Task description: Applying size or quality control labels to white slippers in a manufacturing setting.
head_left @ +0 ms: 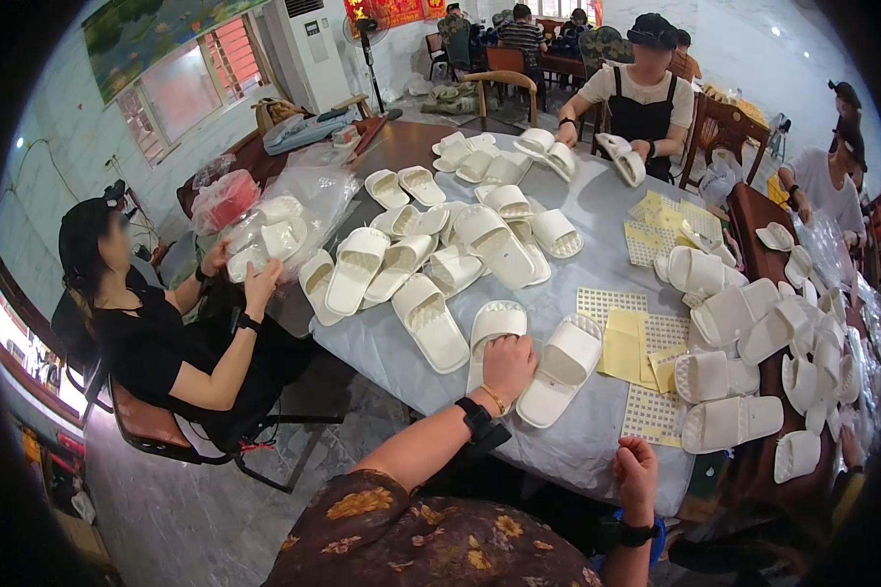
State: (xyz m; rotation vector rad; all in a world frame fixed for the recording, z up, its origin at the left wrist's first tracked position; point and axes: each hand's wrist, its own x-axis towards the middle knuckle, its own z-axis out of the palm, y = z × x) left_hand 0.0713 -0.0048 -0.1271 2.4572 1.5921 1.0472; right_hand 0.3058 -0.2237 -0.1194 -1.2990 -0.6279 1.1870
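Head view, looking down at a big table covered in a grey plastic sheet (401, 342) that's loaded with white foam slippers. The left hand (508, 364) sits on top of one white open-toe foam slipper (489, 328) near the table's front edge, fingers curled down over its heel end, so the heel is under the knuckles and the strap end pokes out past them toward the middle of the table. Looks like a loose grip, but the fingertips are tucked out of sight so I can't tell how tight. Just to its right lies a second white slipper (561, 367), angled, not touched by either hand.

The left forearm comes up from the bottom of the frame, with a black wristband and a thin bracelet on the wrist. The right hand (636, 468) is closed in a fist at the table's front edge, holding nothing I can make out, with a black watch on the wrist. It's near a perforated yellow sticker sheet (653, 416).

Other people sit around the table: one on the left has both hands on a clear plastic bag of slippers (284, 220). The pile of slippers on the right gets squashed by the fisheye rim.
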